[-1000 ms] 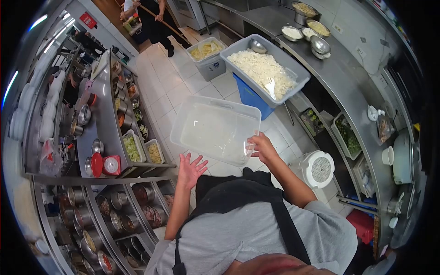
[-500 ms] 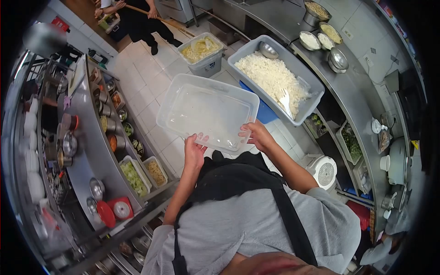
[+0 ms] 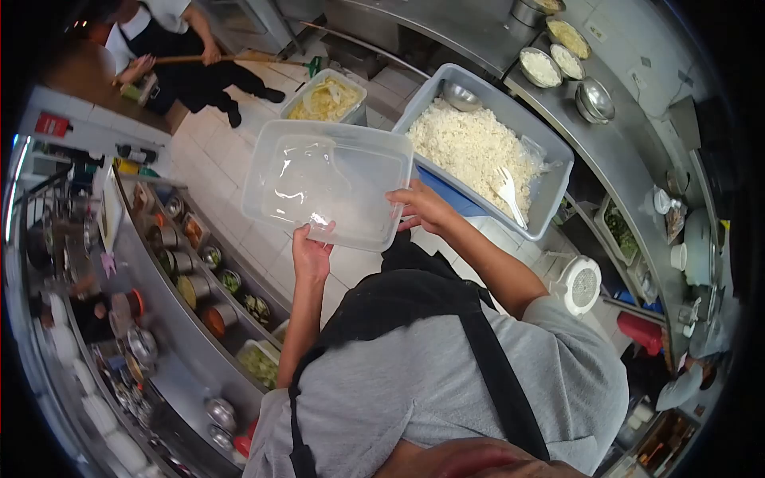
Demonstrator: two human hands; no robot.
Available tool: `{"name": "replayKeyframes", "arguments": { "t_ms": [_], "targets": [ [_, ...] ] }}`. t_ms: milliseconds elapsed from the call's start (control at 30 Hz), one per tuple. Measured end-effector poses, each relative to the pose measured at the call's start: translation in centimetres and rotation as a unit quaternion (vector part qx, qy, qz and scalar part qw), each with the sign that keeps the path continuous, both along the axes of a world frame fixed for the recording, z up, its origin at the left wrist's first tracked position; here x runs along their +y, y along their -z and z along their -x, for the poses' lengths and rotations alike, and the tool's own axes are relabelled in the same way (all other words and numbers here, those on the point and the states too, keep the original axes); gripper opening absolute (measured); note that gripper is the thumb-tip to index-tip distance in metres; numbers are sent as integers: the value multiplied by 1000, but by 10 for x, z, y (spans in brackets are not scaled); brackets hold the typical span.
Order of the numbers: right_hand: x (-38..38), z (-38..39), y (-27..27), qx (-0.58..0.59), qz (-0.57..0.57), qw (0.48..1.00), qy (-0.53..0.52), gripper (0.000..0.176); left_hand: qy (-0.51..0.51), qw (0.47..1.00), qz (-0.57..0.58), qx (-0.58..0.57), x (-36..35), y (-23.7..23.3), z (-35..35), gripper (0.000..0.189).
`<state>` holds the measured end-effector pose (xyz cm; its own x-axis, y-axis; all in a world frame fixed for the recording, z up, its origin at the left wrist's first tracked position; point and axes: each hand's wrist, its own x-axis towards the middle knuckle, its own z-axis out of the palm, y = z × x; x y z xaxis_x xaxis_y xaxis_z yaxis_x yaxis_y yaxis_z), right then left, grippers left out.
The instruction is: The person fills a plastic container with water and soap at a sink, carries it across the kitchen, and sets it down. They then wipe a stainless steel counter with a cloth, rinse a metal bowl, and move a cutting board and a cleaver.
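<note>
A translucent plastic container [image 3: 331, 182] with nothing in it is held up over the floor. My left hand [image 3: 313, 248] grips its near edge from below, fingertips showing through the plastic. At the container's right near corner, my right hand [image 3: 420, 208] holds the side. Just to the right is a large grey tub [image 3: 550, 191] of white rice [image 3: 470, 147], with a metal bowl [image 3: 460, 97] and a white serving utensil [image 3: 510, 193] lying in it. Beyond the container stands a bin of yellow food [image 3: 328, 99].
A person [image 3: 179, 60] holding a long wooden handle [image 3: 231, 58] stands at the upper left. Steel counters run along the left [image 3: 191, 342] and right [image 3: 629, 151], with bowls and food pans. A white round appliance [image 3: 580, 284] stands at the right.
Both hands have moved left and slightly up with the container. The view has turned, and the other person appears nearer and lower in it.
</note>
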<state>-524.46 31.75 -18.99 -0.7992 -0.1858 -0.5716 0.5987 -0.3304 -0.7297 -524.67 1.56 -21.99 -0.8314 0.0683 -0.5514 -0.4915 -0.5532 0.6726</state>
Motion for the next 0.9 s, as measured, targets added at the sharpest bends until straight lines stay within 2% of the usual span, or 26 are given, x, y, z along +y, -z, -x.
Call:
{"name": "replayKeyframes", "arguments": {
  "t_ms": [167, 233, 300, 333, 400, 533, 600, 667, 900],
  "targets": [
    [-2, 66, -9, 27, 26, 998, 48, 91, 44, 999, 7, 30, -2, -3, 99, 65],
    [-1, 96, -6, 21, 39, 995, 85, 87, 43, 998, 14, 42, 5, -11, 134, 70],
    [2, 125, -12, 27, 34, 994, 99, 84, 60, 996, 55, 47, 14, -25, 173, 84],
    [4, 140, -16, 30, 32, 992, 116, 81, 62, 995, 51, 52, 19, -33, 192, 84],
    [15, 168, -26, 32, 34, 990, 132, 77, 114, 989, 37, 89, 25, -41, 225, 93],
    [30, 220, -30, 39, 29, 981, 186, 63, 128, 989, 73, 22, 8, -29, 294, 92],
    [38, 243, -31, 46, 20, 975, 217, 61, 310, 948, 56, 44, -27, -5, 324, 83],
    [48, 276, -39, 71, 8, 965, 251, 59, 353, 932, 83, -1, -50, 17, 350, 77],
    [80, 357, -44, 74, 18, 931, 356, 53, 377, 914, 134, -62, -91, 29, 457, 76]
  ]
}}
